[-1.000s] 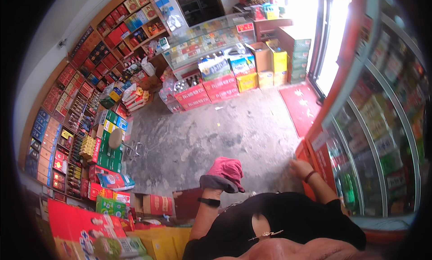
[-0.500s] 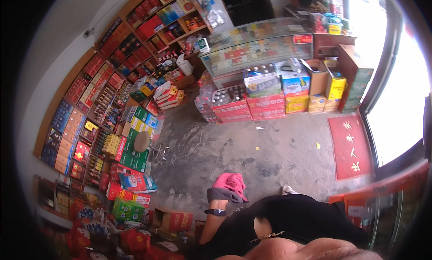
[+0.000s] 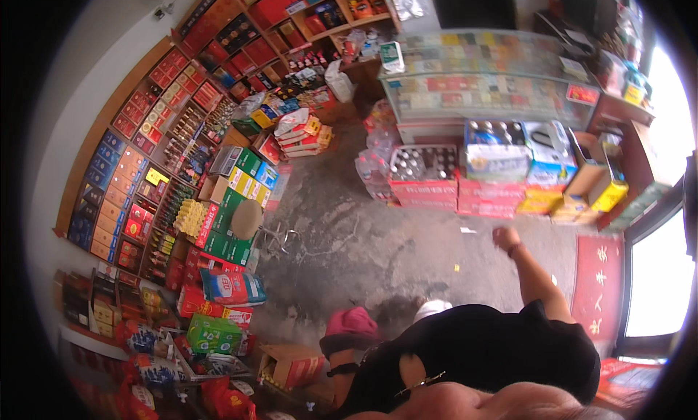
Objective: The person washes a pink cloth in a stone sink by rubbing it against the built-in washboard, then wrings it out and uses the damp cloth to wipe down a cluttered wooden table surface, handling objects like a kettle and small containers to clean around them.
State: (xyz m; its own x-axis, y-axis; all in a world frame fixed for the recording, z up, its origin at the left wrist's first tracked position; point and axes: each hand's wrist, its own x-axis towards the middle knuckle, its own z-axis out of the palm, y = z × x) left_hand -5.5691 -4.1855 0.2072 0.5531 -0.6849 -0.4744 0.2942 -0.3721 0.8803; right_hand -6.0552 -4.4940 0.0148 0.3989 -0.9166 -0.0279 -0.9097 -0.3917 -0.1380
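Observation:
A pink and grey cloth (image 3: pixel 352 325) hangs from my left hand (image 3: pixel 340 359), which grips it low in front of me. The cloth hides most of the fingers, and a dark band is round that wrist. My right hand (image 3: pixel 506 238) reaches forward over the concrete floor on an outstretched arm. Its fingers look curled in, slightly blurred, with nothing visible in them. Stacked red drink cartons (image 3: pixel 491 196) along the counter are the things nearest to it, apart from the hand.
A glass display counter (image 3: pixel 494 82) runs across the far side. Left of me stand a round-seated stool (image 3: pixel 247 219), green cartons (image 3: pixel 227 238) and stocked wall shelves (image 3: pixel 138 173). An open cardboard box (image 3: pixel 291 367) is near my left arm. A red mat (image 3: pixel 598 282) lies by the right doorway.
My right arm has come into view, stretched forward. The view has shifted, so the counter and cartons appear further right. The cloth, still in my left hand, sits lower and further left in the picture.

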